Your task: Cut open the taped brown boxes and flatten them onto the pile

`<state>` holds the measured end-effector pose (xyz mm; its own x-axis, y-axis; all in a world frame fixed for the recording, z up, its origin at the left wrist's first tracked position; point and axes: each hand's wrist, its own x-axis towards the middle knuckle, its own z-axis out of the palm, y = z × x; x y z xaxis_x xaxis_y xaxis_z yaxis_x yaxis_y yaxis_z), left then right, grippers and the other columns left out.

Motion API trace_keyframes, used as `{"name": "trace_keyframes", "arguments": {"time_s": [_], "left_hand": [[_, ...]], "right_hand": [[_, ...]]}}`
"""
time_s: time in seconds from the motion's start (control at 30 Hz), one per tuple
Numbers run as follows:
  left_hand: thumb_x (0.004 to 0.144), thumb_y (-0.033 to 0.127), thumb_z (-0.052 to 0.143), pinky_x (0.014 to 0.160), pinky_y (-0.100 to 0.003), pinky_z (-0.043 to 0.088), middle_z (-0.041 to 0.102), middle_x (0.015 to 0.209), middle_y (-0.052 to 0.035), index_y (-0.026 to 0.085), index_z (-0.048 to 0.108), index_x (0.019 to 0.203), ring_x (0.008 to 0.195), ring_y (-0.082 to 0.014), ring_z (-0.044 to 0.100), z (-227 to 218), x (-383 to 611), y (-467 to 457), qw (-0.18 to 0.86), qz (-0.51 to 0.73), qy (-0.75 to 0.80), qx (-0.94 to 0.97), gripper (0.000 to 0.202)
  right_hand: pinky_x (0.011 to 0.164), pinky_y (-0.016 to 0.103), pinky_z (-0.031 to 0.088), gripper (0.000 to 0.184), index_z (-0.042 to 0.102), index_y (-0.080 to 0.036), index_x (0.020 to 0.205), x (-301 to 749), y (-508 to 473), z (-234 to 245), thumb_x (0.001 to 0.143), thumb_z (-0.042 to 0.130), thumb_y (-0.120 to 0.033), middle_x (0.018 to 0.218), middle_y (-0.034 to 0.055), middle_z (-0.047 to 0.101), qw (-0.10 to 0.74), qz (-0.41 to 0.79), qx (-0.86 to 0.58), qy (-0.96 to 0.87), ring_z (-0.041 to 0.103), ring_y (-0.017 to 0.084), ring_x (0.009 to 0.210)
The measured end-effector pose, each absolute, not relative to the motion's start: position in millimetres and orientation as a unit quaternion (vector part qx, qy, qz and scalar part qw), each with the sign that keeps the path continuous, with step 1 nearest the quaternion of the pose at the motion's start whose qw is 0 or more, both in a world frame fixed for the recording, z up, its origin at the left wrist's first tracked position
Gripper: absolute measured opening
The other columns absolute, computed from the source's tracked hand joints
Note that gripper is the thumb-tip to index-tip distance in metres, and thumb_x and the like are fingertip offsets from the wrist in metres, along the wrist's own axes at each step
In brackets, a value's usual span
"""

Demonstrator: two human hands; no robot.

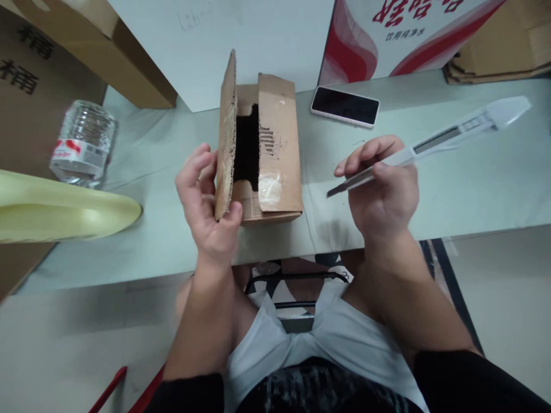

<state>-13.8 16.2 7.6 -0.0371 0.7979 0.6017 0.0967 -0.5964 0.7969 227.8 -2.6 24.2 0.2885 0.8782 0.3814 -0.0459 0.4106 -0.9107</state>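
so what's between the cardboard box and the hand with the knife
Only bare table, in the head view; the utility knife in the right hand pokes its blade tip into that gap.

Two big black signs, both 桶, stand on the brown cardboard (26,115) at the far left; small dark signs, 饮用纯净水, stand on the red and white box (357,51) at the back, under bigger red signs cut off by the top edge; faint grey writing that starts like "Lzh" stands on the white board (258,34), the rest too pale to read; the water bottle (84,143) has a red and white label, its words too small to read; the small box (279,172) shows black stripes like a bar code, and tiny blurred print on its lower flap.
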Motion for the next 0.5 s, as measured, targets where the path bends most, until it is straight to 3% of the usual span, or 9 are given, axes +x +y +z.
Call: {"name": "trace_keyframes", "arguments": {"time_s": [0.1,0.23,0.33,0.4,0.5], "left_hand": [[0.089,0.054,0.075,0.121,-0.049,0.048,0.060,0.144,-0.0072,0.028,0.061,0.133,0.137,-0.0302,0.062,9.9,-13.3,16.0,0.273,0.643,0.387,0.602,0.053],[0.086,0.046,0.072,0.120,-0.047,0.048,0.071,0.124,-0.0056,0.026,0.065,0.121,0.127,-0.0288,0.066,15.2,-7.5,19.1,0.266,0.688,0.424,0.525,0.042],[0.087,0.039,0.063,0.119,-0.047,0.049,0.073,0.117,-0.0055,0.022,0.065,0.106,0.129,-0.0285,0.066,22.4,-1.8,20.4,0.264,0.728,0.449,0.446,0.026],[0.082,0.041,0.061,0.123,-0.046,0.045,0.071,0.126,-0.0065,0.021,0.063,0.103,0.142,-0.0294,0.058,27.1,-5.0,20.6,0.223,0.738,0.479,0.419,0.029],[0.077,0.050,0.057,0.130,-0.044,0.037,0.060,0.148,-0.0028,0.023,0.059,0.120,0.159,-0.0271,0.038,31.8,-25.5,21.0,0.247,0.720,0.531,0.374,0.051]], "right_hand": [[0.070,0.038,0.052,0.006,0.056,-0.028,0.094,237.5,0.0,17.2,0.090,0.060,-0.029,0.078,-0.0001,0.059,0.594,0.253,-0.564,-0.515,0.054,0.018,0.067],[0.076,0.046,0.051,0.029,0.063,-0.025,0.109,255.0,3.4,0.0,0.081,0.062,-0.018,0.089,0.0072,0.066,0.293,0.189,-0.746,-0.567,0.055,0.025,0.075],[0.088,0.056,0.053,0.045,0.065,-0.018,0.126,261.9,6.6,-13.8,0.080,0.063,-0.018,0.110,0.0184,0.069,0.166,0.173,-0.789,-0.565,0.062,0.035,0.095],[0.101,0.062,0.050,0.045,0.066,-0.016,0.127,262.7,8.6,-17.9,0.083,0.063,-0.022,0.118,0.0215,0.068,0.194,0.157,-0.778,-0.576,0.061,0.040,0.113],[0.115,0.060,0.045,0.037,0.065,-0.022,0.125,260.6,10.8,-13.4,0.091,0.061,-0.036,0.130,0.0170,0.066,0.378,0.165,-0.696,-0.588,0.058,0.037,0.130]]}}
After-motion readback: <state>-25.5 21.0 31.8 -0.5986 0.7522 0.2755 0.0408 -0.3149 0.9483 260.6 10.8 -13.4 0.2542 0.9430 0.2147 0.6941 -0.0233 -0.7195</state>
